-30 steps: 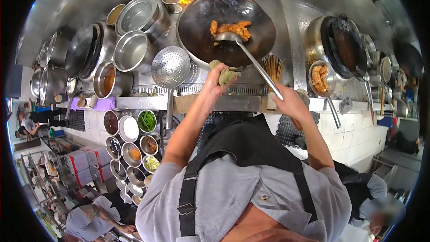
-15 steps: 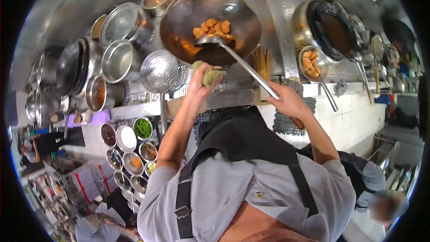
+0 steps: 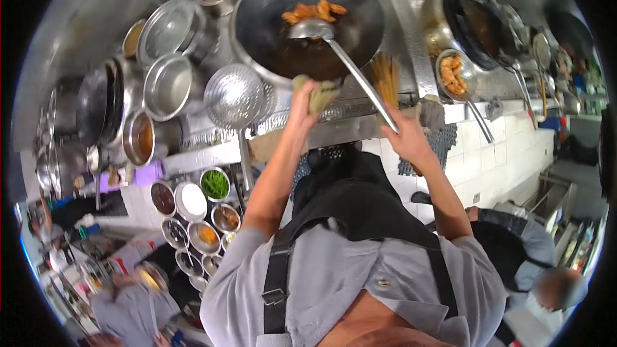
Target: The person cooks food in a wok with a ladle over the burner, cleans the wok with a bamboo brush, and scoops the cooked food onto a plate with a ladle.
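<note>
A large dark wok (image 3: 283,58) stands at the top centre, with browned food pieces (image 3: 315,11) near its far side. My left hand (image 3: 304,104) is closed on a folded green cloth (image 3: 322,95) at the wok's near rim. In my right hand (image 3: 409,136) is the handle of a long metal ladle (image 3: 360,76). The ladle's bowl rests in the wok, just below the food. A bamboo brush (image 3: 385,78) stands upright between the wok and my right hand.
Left of the wok are a perforated strainer (image 3: 234,95) and metal pots (image 3: 168,87). Seasoning bowls (image 3: 191,202) sit at lower left. On the right, a strainer holds fried pieces (image 3: 452,76) beside another wok (image 3: 482,26). Co-workers stand at lower left and lower right.
The flames behind the wok have shrunk to small sparks. The wok has shifted and the food now lies nearer its far side. Both hands keep their holds.
</note>
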A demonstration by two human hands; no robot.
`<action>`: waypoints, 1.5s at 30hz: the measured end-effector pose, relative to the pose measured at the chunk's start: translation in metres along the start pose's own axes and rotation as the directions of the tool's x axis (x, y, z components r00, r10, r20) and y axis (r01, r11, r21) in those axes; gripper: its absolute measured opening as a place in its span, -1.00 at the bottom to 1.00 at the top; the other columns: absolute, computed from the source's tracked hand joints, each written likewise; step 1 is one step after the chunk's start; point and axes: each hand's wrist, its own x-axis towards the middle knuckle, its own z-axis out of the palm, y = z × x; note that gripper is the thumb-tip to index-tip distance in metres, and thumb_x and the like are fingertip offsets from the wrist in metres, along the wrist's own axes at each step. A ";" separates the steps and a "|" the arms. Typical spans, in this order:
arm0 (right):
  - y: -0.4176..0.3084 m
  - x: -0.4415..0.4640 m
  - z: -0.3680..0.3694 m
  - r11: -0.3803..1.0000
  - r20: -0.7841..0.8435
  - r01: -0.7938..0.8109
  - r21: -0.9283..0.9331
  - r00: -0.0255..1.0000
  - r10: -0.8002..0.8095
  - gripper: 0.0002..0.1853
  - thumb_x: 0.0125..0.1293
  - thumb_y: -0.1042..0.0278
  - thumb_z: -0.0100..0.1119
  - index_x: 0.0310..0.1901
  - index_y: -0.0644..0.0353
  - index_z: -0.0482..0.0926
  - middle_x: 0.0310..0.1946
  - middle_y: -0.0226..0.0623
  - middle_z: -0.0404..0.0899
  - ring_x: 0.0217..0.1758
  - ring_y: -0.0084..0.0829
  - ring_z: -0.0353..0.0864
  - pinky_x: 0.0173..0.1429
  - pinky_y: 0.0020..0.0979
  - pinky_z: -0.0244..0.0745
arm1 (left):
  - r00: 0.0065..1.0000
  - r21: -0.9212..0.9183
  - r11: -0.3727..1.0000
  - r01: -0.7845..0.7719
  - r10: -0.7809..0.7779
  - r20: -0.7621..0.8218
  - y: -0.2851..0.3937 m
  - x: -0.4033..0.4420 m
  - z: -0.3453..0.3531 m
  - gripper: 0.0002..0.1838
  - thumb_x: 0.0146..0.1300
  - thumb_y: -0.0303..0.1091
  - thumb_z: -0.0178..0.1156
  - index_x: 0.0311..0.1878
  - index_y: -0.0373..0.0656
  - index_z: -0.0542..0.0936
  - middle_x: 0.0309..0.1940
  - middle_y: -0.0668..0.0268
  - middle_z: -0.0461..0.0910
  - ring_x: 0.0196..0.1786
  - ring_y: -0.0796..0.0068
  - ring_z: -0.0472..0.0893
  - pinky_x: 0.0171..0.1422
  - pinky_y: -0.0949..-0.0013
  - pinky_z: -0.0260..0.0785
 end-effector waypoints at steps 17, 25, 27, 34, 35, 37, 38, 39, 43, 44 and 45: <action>0.000 0.027 0.007 0.976 -0.125 0.085 -0.200 0.986 -0.112 -0.35 0.27 0.37 0.27 0.38 0.31 0.33 -0.15 0.31 0.61 -0.14 0.25 0.63 -0.01 0.02 0.53 | 0.993 0.121 0.986 -0.114 0.114 0.002 -0.032 -0.033 -0.012 -0.64 0.29 -0.32 0.14 0.10 -0.29 0.48 -0.02 -0.01 0.63 -0.03 0.03 0.67 0.05 0.03 0.63; 0.033 0.020 0.007 0.993 -0.012 0.080 -0.084 0.997 -0.081 -0.38 0.30 0.27 0.29 0.36 0.29 0.38 -0.09 0.21 0.63 -0.03 0.15 0.65 0.09 -0.03 0.55 | 0.998 -0.003 1.000 0.008 -0.008 -0.069 0.018 0.048 -0.018 -0.70 0.14 -0.34 0.33 -0.09 -0.18 0.50 -0.06 0.05 0.64 -0.06 0.01 0.66 0.03 0.05 0.64; 0.053 0.026 0.001 0.987 0.016 0.163 0.013 0.986 -0.163 -0.40 0.32 0.17 0.30 0.33 0.29 0.43 -0.08 0.14 0.65 -0.04 0.05 0.68 0.07 -0.10 0.58 | 0.993 0.020 0.998 0.059 -0.057 -0.104 0.027 0.066 -0.020 -0.70 0.15 -0.34 0.33 -0.09 -0.17 0.51 -0.11 0.10 0.63 -0.05 0.03 0.64 -0.04 0.07 0.65; 0.274 0.030 -0.104 0.936 -0.237 -0.348 0.048 0.907 0.349 -0.61 0.32 0.15 0.29 0.00 0.30 0.60 -0.22 -0.05 0.71 -0.21 -0.24 0.70 -0.16 -0.23 0.59 | 0.996 0.104 0.994 0.012 -0.003 -0.086 0.006 0.013 -0.034 -0.56 0.24 -0.09 0.42 0.04 -0.13 0.55 -0.04 0.11 0.66 -0.12 0.27 0.69 -0.07 0.26 0.64; 0.402 0.016 -0.086 0.917 -0.578 -0.358 -0.176 0.792 0.198 -0.63 0.29 0.18 0.26 -0.01 0.30 0.59 -0.20 0.00 0.69 -0.13 -0.07 0.69 -0.09 -0.08 0.58 | 0.988 0.152 0.988 -0.022 0.044 -0.146 -0.005 -0.014 -0.030 -0.52 0.26 -0.09 0.39 0.10 -0.19 0.54 -0.04 0.08 0.65 -0.12 0.26 0.70 -0.06 0.26 0.66; 0.474 -0.011 -0.129 0.656 -0.434 -0.683 -0.321 0.722 0.539 -0.23 0.16 -0.33 0.21 0.11 0.29 0.57 -0.04 0.17 0.64 0.02 0.10 0.66 0.04 0.03 0.58 | 0.952 0.288 0.957 -0.043 0.127 -0.279 -0.027 -0.078 0.009 -0.47 0.27 -0.13 0.37 0.17 -0.27 0.51 -0.04 0.04 0.65 -0.09 0.24 0.71 -0.01 0.24 0.68; 0.567 -0.027 -0.125 0.697 -0.477 -0.557 -0.451 0.811 0.340 -0.12 0.08 -0.42 0.25 0.18 0.28 0.54 -0.05 0.14 0.65 0.07 0.16 0.64 0.10 0.06 0.57 | 0.925 0.364 0.931 -0.005 0.143 -0.353 -0.035 -0.108 0.027 -0.45 0.27 -0.16 0.37 0.20 -0.29 0.49 -0.04 0.04 0.66 -0.07 0.21 0.71 0.02 0.22 0.67; 0.589 -0.035 -0.126 0.705 -0.437 -0.532 -0.469 0.834 0.338 -0.12 0.00 -0.27 0.38 0.21 0.30 0.52 -0.02 0.16 0.64 0.09 0.16 0.63 0.14 0.05 0.55 | 0.943 0.274 0.962 0.022 0.071 -0.324 -0.047 -0.118 0.010 -0.45 0.27 -0.19 0.36 0.21 -0.30 0.47 -0.03 0.03 0.66 -0.05 0.20 0.71 0.03 0.20 0.66; 0.531 -0.037 -0.118 0.716 0.103 -0.646 0.264 0.757 0.645 -0.70 0.27 0.25 0.35 -0.14 0.28 0.52 -0.55 -0.33 0.52 -0.67 -0.49 0.52 -0.63 -0.45 0.43 | 0.969 0.214 0.976 0.039 0.015 -0.246 -0.081 -0.153 -0.019 -0.45 0.28 -0.25 0.34 0.23 -0.34 0.43 -0.01 0.03 0.65 -0.03 0.20 0.71 0.03 0.16 0.66; 0.513 -0.041 -0.103 0.581 0.280 -0.573 0.578 0.808 0.518 -0.74 0.30 0.24 0.33 -0.16 0.20 0.50 -0.60 -0.42 0.44 -0.68 -0.53 0.45 -0.65 -0.50 0.36 | 0.968 0.195 0.980 0.032 0.019 -0.252 -0.088 -0.158 -0.024 -0.45 0.27 -0.26 0.34 0.23 -0.34 0.43 -0.01 0.03 0.65 -0.03 0.21 0.71 0.02 0.16 0.66; 0.458 -0.043 -0.099 0.495 0.293 -0.575 0.652 0.792 0.536 -0.76 0.31 0.22 0.31 -0.17 0.15 0.49 -0.59 -0.45 0.43 -0.69 -0.57 0.42 -0.65 -0.52 0.33 | 0.968 0.176 0.984 0.027 0.019 -0.251 -0.094 -0.160 -0.030 -0.45 0.27 -0.26 0.34 0.23 -0.34 0.43 -0.02 0.03 0.65 -0.04 0.21 0.71 0.02 0.16 0.66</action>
